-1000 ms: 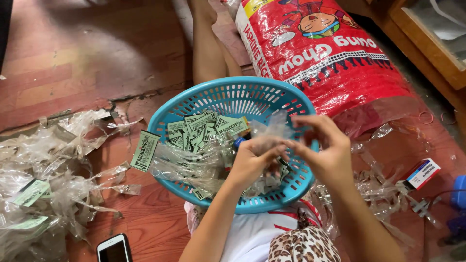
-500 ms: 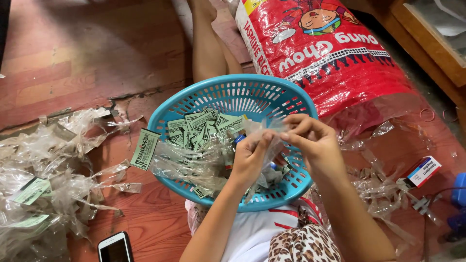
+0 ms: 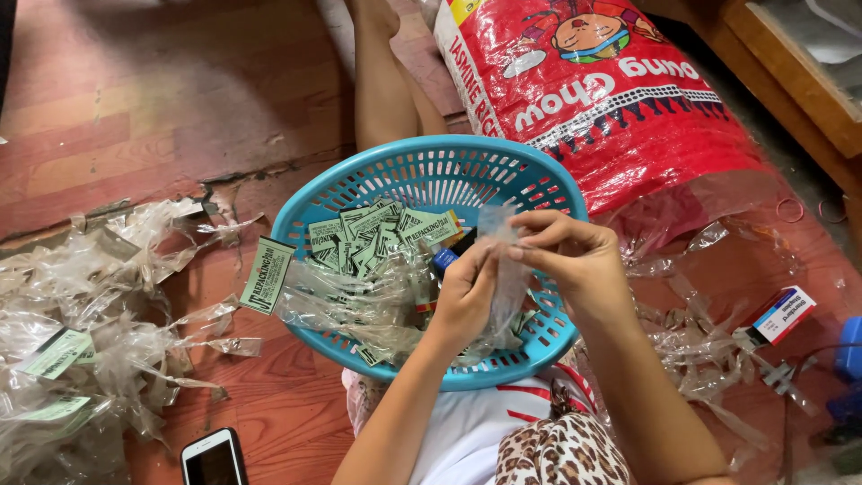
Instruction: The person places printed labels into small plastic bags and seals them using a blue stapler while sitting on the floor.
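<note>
Fig. — My hands working a clear bag over the basket.

Near me, my left hand (image 3: 467,292) and right hand (image 3: 566,256) both pinch one small clear bag (image 3: 498,235) just above the blue basket (image 3: 359,175). In the basket lie green labels (image 3: 377,235) among more bags — work I judge still to do. A pile of bags (image 3: 90,323) on the floor at my left looks finished; the red sack (image 3: 611,99) lies beyond.
</note>
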